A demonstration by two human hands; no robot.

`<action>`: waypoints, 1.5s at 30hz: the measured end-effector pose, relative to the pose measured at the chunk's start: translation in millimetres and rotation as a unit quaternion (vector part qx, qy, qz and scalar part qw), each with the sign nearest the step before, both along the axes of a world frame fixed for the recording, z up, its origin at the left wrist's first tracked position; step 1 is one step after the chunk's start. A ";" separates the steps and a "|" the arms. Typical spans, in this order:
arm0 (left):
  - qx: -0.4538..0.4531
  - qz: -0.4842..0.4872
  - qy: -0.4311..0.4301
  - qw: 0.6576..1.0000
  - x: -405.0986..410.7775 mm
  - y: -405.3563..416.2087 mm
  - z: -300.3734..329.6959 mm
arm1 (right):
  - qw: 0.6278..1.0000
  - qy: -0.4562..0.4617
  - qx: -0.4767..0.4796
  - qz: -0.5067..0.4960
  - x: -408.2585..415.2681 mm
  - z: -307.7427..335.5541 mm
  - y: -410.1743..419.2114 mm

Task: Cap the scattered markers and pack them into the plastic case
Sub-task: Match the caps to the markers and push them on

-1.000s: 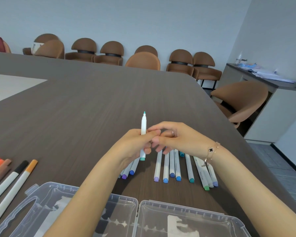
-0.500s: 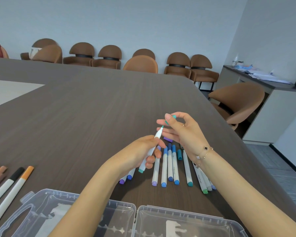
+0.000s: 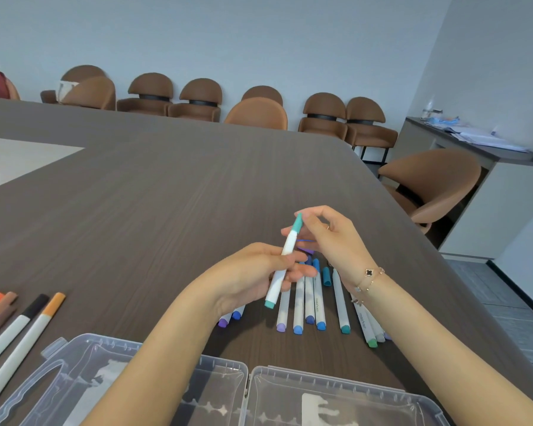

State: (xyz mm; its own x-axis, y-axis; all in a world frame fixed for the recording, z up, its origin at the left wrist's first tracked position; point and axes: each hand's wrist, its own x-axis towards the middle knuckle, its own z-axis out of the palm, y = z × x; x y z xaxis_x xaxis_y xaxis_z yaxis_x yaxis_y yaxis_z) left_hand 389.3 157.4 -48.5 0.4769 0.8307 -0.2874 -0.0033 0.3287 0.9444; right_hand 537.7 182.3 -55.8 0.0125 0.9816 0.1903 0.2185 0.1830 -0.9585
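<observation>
A teal cap (image 3: 297,223) is now seated on the upper end of the teal marker (image 3: 282,262), where 1 second ago a bare teal tip stood exposed and half a second ago the cap was only being brought to it. The marker is held off the bench (image 3: 166,210), tilted with its capped end up and away, by the left hand (image 3: 259,272), whose fingers (image 3: 302,273) are curled round the lower part of the white barrel. The right hand (image 3: 333,238) is at the cap end, with thumb and fingertips curled against the cap, so it is judged to be pressing or just finishing the push; whether the cap has clicked fully home cannot be told. From this the capping of this 1 marker is judged to be done or nearly so, and the next call would be to lay it in the plastic case (image 3: 228,392), which lies open at the near edge of the bench with no marker visible inside. Beneath the hands a row of blue, purple and green markers (image 3: 317,302) lies on the bench, with a loose teal cap (image 3: 326,276) among them, and a second group of orange, brown and black markers (image 3: 19,321) lies well apart to the left, so most of the packing is judged to remain.
</observation>
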 end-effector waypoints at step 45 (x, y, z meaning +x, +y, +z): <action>0.363 0.091 0.452 0.810 30.8 -11.2 -34.5 | 0.821 -0.539 -0.183 -0.029 18.7 -24.9 6.7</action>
State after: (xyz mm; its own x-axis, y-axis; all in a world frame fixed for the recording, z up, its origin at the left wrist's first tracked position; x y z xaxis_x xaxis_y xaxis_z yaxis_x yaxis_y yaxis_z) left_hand 420.1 146.1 -83.1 0.1954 0.9701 0.1443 0.8118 -0.2425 0.5311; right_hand 556.4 189.0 -80.7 0.0794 0.9795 -0.1852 0.9750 -0.1149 -0.1899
